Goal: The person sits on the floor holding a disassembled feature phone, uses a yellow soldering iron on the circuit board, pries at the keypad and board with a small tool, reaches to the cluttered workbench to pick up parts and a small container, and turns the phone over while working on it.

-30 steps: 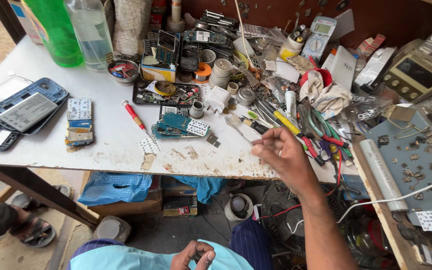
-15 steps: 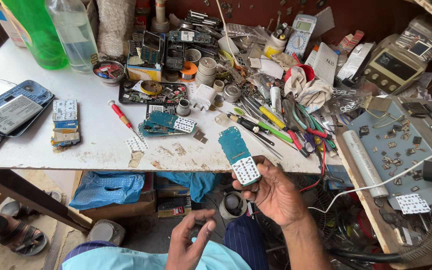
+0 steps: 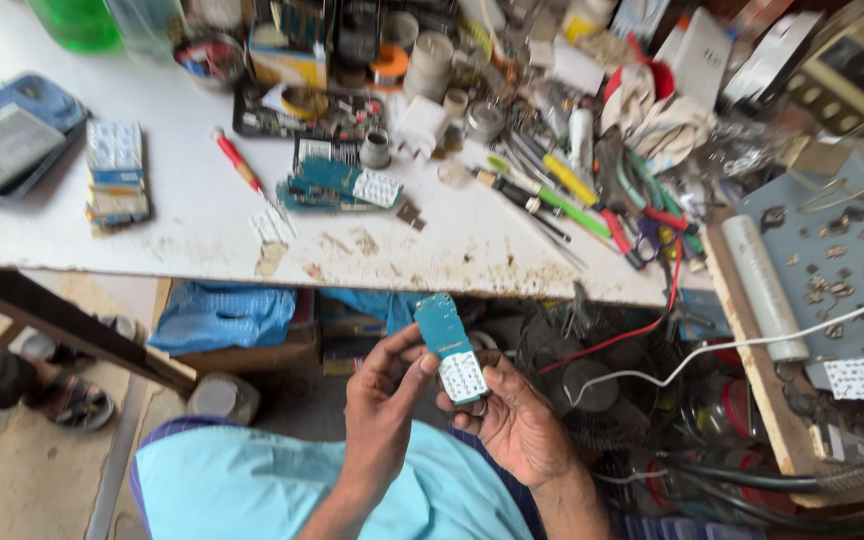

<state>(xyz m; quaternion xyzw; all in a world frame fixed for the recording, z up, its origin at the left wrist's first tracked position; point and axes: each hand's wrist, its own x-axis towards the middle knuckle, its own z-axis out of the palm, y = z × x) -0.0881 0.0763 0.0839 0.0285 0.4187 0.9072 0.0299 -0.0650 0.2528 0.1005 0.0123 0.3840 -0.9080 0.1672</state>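
Circuit board (image 3: 450, 345), a narrow teal one with a white keypad patch at its lower end, is being held below the front edge of the surface (image 3: 192, 215), above the person's lap. The right hand (image 3: 522, 425) is cradling it from underneath, at about 4 o'clock from the board, with its fingers curled up around the lower end. The left hand (image 3: 382, 400) is coming in from 8 o'clock, with its thumb and fingertips pinching the board's left edge. Both hands are closing on the board, neither one spread flat.

On the surface at 11 o'clock from the held board, a second teal circuit board (image 3: 337, 185) is lying flat, with a red-handled screwdriver (image 3: 237, 160) just beside it at its 9 o'clock. Farther toward 10 o'clock, a small stack of keypads (image 3: 117, 175) is resting near a blue phone shell (image 3: 12, 135) at the left rim. At 1 o'clock, a cluster of green, yellow and red-handled tools (image 3: 592, 205) is lying fanned out near the front edge. At 3 o'clock, a white tube (image 3: 764, 285) is lying along a wooden board (image 3: 742, 340), and a white cable (image 3: 752, 345) is crossing over it. A blue plastic bag (image 3: 222, 315) is sitting under the surface at 9 o'clock. Someone else's sandalled foot (image 3: 62, 395) is showing on the floor at far left.
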